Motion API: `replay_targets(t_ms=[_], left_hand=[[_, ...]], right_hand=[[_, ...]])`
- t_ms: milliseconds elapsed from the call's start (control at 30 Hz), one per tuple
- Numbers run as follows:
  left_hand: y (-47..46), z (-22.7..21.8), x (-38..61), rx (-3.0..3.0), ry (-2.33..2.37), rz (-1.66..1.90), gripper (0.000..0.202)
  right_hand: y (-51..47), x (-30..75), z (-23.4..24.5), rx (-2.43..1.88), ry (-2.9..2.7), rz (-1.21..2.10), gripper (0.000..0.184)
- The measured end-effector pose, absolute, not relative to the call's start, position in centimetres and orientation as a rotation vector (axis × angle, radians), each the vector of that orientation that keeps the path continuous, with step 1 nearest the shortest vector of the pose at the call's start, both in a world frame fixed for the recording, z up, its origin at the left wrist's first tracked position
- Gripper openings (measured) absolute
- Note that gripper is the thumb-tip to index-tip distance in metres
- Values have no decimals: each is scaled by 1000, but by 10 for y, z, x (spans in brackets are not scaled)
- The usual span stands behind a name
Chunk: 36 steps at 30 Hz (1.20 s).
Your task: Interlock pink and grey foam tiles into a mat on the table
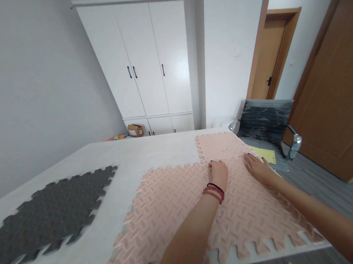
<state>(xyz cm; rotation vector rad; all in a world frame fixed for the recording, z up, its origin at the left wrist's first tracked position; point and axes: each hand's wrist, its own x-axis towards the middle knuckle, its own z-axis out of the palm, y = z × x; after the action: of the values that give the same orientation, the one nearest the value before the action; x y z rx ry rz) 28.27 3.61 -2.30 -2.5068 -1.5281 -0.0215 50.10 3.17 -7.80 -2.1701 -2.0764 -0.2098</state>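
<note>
Three pink foam puzzle mat tiles lie on the white table: a far tile [217,145], a near left tile [165,199] and a near right tile [246,215]. Their toothed edges meet around my left hand [219,171], which rests with bent fingers on the seam. Its fingertips are partly hidden; bracelets circle the wrist. My right hand [257,168] lies flat, fingers stretched out, near the right edge where the far and near right tiles join. Neither hand appears to grip anything.
A dark grey foam tile [56,211] lies apart on the left of the white table [130,154]. Beyond the right edge stands an office chair [264,117] with a yellow sheet [265,154] on it. A cardboard box [135,130] sits before the white wardrobe [151,58].
</note>
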Motion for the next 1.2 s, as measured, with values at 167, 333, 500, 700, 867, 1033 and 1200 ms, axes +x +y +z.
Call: replay_targets(t_ms=[167, 333, 500, 700, 867, 1033, 1200], left_hand=[[35, -24, 283, -2512, -1532, -39, 36], [33, -23, 282, -2506, -1548, -45, 35], [32, -21, 282, -2503, -1560, -46, 34], [33, -19, 285, -2499, -1533, 4, 31], [33, -21, 288, -2465, -1528, 26, 34], [31, -24, 288, -2464, -1508, 13, 37], [34, -20, 288, -2518, -1458, 18, 37]], right_hand=[[30, 501, -77, -2312, -2003, -239, 56], [41, 512, -65, -2321, -2112, -85, 50], [45, 514, -53, -2345, -2165, -35, 44], [52, 511, -44, -2374, -2226, -7, 52], [54, 503, -42, -2395, -2283, -44, 57], [52, 503, -36, -2334, -2373, -24, 53], [61, 509, -32, -2271, -2364, 56, 52]])
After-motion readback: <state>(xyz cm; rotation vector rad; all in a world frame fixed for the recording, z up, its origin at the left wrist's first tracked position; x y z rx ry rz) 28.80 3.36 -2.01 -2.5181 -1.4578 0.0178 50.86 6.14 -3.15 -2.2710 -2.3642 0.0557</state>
